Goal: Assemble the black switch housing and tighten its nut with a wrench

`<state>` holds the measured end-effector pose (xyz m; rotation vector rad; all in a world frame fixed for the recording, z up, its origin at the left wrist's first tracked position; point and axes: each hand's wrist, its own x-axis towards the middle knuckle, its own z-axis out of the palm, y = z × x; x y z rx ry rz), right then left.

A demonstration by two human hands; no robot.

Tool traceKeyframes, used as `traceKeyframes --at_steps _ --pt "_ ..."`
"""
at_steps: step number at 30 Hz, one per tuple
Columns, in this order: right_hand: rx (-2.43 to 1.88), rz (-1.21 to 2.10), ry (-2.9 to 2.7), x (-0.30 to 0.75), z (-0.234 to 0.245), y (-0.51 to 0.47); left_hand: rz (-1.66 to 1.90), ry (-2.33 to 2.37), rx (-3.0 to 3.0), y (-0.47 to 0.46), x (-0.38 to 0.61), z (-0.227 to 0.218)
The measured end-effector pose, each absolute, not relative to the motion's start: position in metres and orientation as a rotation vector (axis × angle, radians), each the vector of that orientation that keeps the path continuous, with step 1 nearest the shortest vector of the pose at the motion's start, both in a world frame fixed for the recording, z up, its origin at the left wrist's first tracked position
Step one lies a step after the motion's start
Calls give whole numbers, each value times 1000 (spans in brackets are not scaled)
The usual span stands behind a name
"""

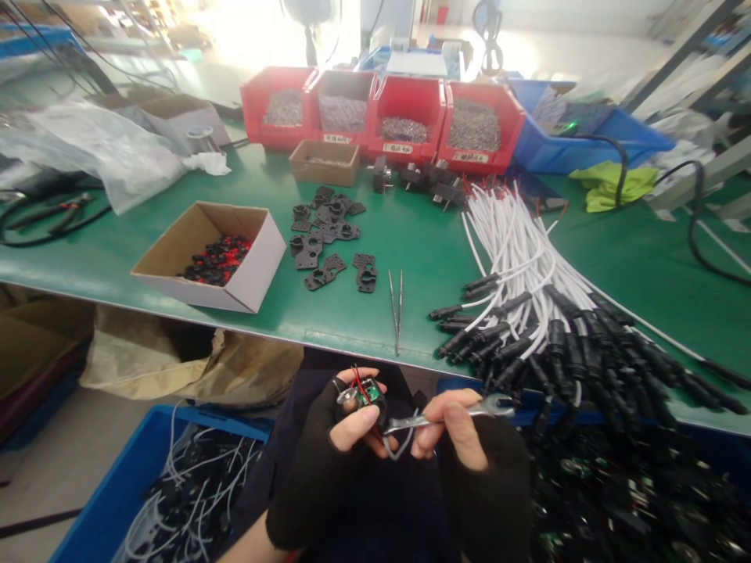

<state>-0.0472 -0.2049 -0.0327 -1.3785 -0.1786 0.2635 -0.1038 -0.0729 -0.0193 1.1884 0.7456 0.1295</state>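
Your left hand (346, 422) held the wired assembly (368, 392) in curled fingers; your right hand (451, 426) pinched the wrench (411, 422) at its four o'clock. It looked unfinished; black plates (335, 228) lay toward twelve.

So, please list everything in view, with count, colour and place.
Flat bench: one, green, centre
Open plastic bins: four, red, bench back
Small cardboard box: one, brown, before bins
Large cardboard box: one, white outside, bench left
Flat notched plates: several, black, middle
Pointed metal tweezers: one, silver, front
Long cables: many, white with black ends, right
Rectangular plastic tubs: several, blue, back right and below
Crumpled plastic bag: one, clear, back left
Wired circuit assembly: one, green and black, left hand
Long metal wrench: one, silver, right hand
Left hand, right hand: two, black-gloved, bottom centre
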Motion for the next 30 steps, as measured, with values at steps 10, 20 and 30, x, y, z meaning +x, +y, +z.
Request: traceKeyframes --at_steps 10,20,30 --pt "-570 887 -55 -39 -71 -198 134 663 908 -76 -108 -23" --pt "-1293 1 -299 -62 -25 -202 197 687 955 -74 -110 -21" --pt "-1581 -167 -658 -69 -44 -203 242 746 1166 -76 -107 -18"
